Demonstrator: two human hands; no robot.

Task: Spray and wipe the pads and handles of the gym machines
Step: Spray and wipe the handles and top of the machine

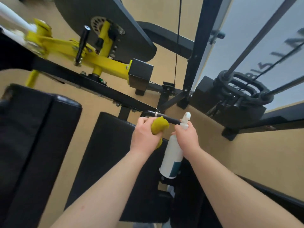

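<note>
My left hand [144,134] grips a bunched yellow cloth [160,125] and wraps it around a black handle bar [171,120] beside the black seat pad [111,153]. My right hand [186,137] holds a white spray bottle [172,157] by its neck, nozzle [186,116] up, right next to the same handle. The bottle hangs over the seat's right edge. A second black handle [82,45] sticks up on the yellow lever arm [105,61] farther back.
A large black back pad [32,137] fills the left. The black machine frame [195,51] and weight stack [238,92] with guide rods stand at the right. A black cam plate [92,12] is at the top. The floor [246,153] is tan.
</note>
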